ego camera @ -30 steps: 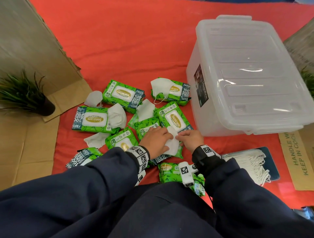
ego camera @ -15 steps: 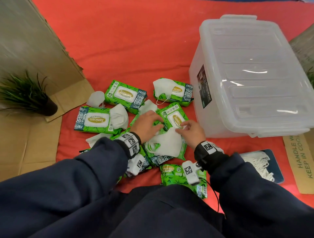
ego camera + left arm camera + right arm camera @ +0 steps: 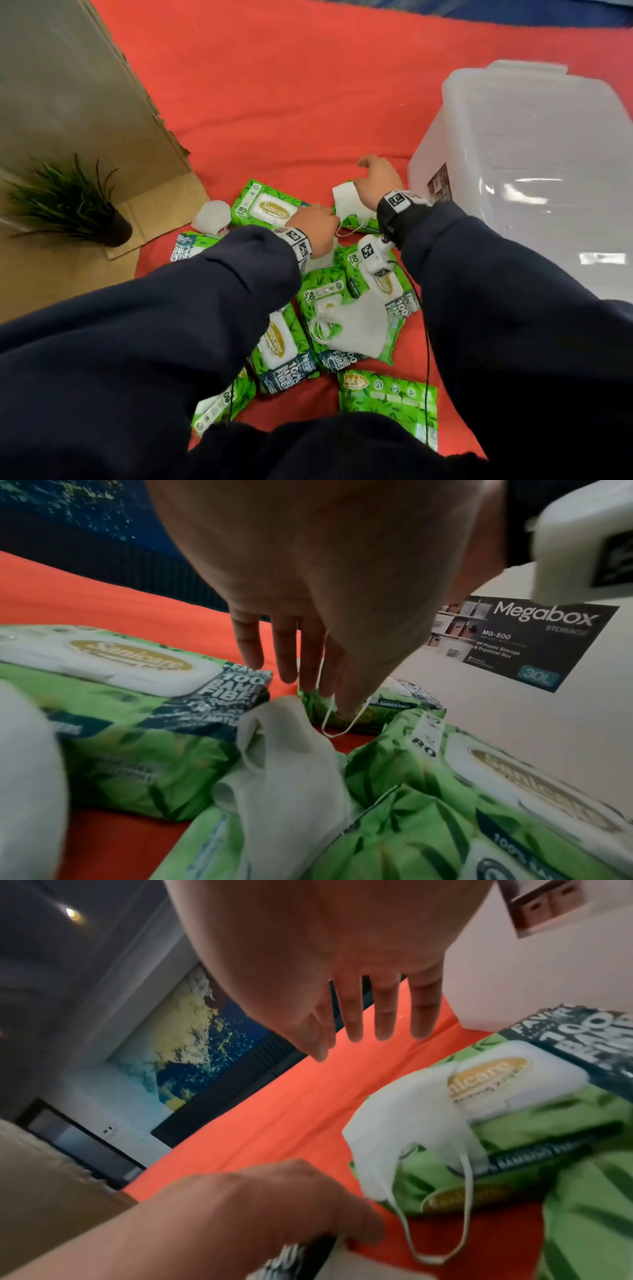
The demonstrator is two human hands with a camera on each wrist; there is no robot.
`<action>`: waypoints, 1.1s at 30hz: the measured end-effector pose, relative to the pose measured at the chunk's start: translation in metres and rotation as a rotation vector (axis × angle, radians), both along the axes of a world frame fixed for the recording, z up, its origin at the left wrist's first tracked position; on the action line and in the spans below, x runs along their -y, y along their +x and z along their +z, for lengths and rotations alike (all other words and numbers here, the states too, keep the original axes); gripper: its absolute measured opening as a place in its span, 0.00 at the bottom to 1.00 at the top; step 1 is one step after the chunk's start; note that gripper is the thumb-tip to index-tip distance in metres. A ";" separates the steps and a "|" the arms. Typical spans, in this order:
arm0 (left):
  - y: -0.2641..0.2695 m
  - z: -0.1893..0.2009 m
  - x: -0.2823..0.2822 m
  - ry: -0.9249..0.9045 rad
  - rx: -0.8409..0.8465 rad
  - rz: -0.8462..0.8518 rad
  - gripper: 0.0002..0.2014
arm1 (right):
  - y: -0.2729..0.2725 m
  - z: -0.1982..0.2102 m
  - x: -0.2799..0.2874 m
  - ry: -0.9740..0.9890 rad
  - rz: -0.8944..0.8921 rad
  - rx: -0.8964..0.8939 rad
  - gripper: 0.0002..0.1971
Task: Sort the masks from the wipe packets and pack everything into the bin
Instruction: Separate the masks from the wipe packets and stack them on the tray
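**Lifting masks off the packets, bin not yet opened**

Sorting stage, by the look of it, with nothing visibly packed. At upper centre of the head view, reaching with the right hand (image 3: 376,183), fingers straight and spread, holding nothing, just above a white face mask (image 3: 346,202) draped over the far Sanicare wipe packet (image 3: 565,1118). Working alongside with the left hand (image 3: 317,228), fingertips right at that mask's ear loop (image 3: 467,1185); cannot tell whether pinching the loop or only touching it.

Elsewhere: a second mask (image 3: 359,325) lying on the packets at lower centre, and a third mask (image 3: 210,217) on the red cloth (image 3: 291,85), left of centre. At the right of the frame, the Megabox storage bin (image 3: 513,154), lid on.

Next, probably: close on the draped mask, lift it clear without dragging the packet beneath, and set it apart. Then the remaining masks. Before any packing, take the lid off.
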State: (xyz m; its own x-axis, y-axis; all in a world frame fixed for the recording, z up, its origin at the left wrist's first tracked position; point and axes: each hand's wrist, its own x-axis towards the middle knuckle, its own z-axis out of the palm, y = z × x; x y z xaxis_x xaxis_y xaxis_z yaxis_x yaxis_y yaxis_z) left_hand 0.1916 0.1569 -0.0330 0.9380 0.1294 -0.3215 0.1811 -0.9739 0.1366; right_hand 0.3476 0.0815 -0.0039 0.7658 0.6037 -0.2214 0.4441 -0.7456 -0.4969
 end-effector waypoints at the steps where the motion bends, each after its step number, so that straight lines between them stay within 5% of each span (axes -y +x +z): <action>1: 0.005 -0.001 0.002 0.022 -0.042 -0.017 0.16 | 0.007 -0.004 -0.005 -0.082 0.027 -0.002 0.21; 7: 0.013 -0.021 0.002 0.118 -0.133 -0.072 0.18 | 0.019 -0.040 -0.009 -0.407 0.140 0.049 0.24; 11: 0.011 -0.021 -0.007 0.002 -0.117 0.012 0.14 | 0.015 -0.052 -0.001 -0.309 0.087 0.128 0.24; 15: -0.004 -0.013 -0.017 -0.230 0.004 0.193 0.10 | 0.009 -0.055 0.006 -0.168 0.003 0.136 0.14; 19: -0.034 -0.003 -0.021 -0.577 0.196 0.577 0.01 | 0.001 -0.058 0.023 -0.147 0.101 0.069 0.11; 22: -0.061 0.002 -0.018 -0.817 0.363 0.893 0.07 | -0.003 -0.060 0.029 -0.264 0.196 0.034 0.29; 25: -0.087 0.013 -0.006 -1.146 0.539 1.189 0.04 | -0.014 -0.058 0.030 -0.388 0.248 0.103 0.34; 33: -0.128 0.010 0.026 -1.643 0.469 1.613 0.10 | -0.024 -0.040 0.028 -0.378 0.146 0.163 0.28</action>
